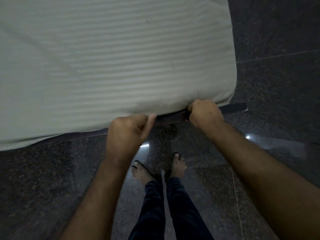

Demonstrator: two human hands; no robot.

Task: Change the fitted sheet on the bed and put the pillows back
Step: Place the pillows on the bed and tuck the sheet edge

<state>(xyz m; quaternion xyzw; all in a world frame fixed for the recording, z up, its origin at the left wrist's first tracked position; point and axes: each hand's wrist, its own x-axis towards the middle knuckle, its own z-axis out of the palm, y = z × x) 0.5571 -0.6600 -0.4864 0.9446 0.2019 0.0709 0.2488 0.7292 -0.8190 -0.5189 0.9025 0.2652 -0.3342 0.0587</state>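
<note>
- Nearest you, your two bare feet (pixel 178 166) stand on the dark speckled stone floor (pixel 270 70), with dark trouser legs (pixel 183 205) below them in the head view.
- Your two forearms reach forward to the near edge of the bed, close to its right-hand corner.
- Your left hand (pixel 129 129) has its fingers curled at the edge of the mattress, thumb pointing toward the cloth; you cannot tell whether it actually grips the sheet.
- Your right hand (pixel 204 112) is clenched on the hem of the fitted sheet (pixel 112 66) just beside the corner, knuckles up, pressing at the mattress edge.
- Between and beyond your hands a dark strip of bed frame (pixel 232 108) shows under the mattress, running to the corner.
- The one pale, faintly striped sheet covers the mattress top and wraps over the near edge and right-hand corner; it lies mostly smooth, with soft creases toward the left.
- Glossy floor tiles run along the right side of the bed, with two small light glints near your feet.
</note>
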